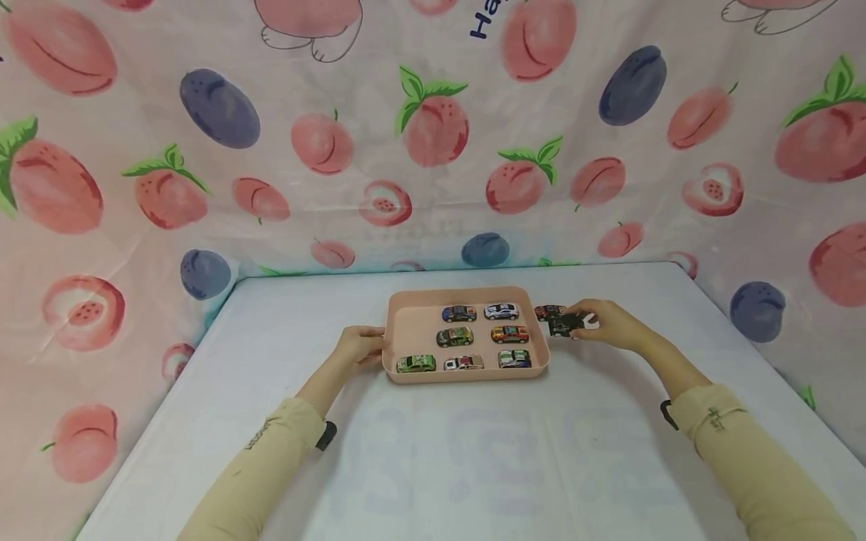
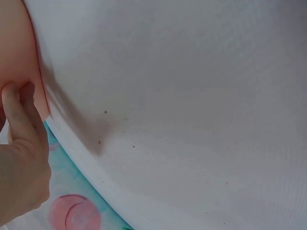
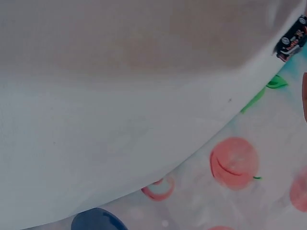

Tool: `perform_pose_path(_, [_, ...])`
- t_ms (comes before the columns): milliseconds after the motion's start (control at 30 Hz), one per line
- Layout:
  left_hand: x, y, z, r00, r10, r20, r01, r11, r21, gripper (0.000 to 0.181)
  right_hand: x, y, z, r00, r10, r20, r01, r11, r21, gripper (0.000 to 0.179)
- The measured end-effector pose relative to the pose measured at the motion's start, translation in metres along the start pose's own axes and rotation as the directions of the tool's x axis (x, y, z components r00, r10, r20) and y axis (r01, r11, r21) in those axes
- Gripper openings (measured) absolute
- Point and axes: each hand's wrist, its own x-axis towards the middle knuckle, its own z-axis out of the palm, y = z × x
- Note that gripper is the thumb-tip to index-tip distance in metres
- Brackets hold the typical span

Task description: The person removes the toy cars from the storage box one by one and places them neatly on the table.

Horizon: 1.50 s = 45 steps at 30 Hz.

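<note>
My left hand holds the left wall of a shallow peach-coloured tray; the left wrist view shows that hand's fingers bent at the tray's side. Several small toy cars lie in the tray, among them a white toy car, an orange toy car and a light green toy car. Just past the right wall, my right hand pinches a black toy car. A dark red toy car is right behind it, partly covered. A whitish bit shows at the fingers, its kind unclear.
A white-covered table carries the tray near its far side. Behind it hangs a fruit-printed cloth, which also rises along both sides. In the right wrist view a dark toy car is near the table's edge.
</note>
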Motion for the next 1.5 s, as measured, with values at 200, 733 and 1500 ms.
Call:
perform_pose_path(200, [0.000, 0.000, 0.000, 1.000, -0.002, -0.003, 0.002, 1.000, 0.001, 0.042, 0.006, 0.009, 0.008, 1.000, 0.012, 0.026, -0.012, 1.000, -0.010, 0.037])
perform_pose_path(733, [0.001, -0.001, 0.001, 1.000, 0.002, -0.002, -0.002, 1.000, -0.003, 0.041, 0.018, 0.013, 0.016, 0.996, -0.020, 0.092, 0.026, 0.998, -0.065, 0.033])
perform_pose_path(1500, [0.001, -0.001, 0.001, 1.000, 0.010, -0.006, -0.010, 1.000, -0.010, 0.041, 0.023, 0.005, 0.019, 0.971, 0.157, 0.182, -0.141, 0.985, -0.097, 0.049])
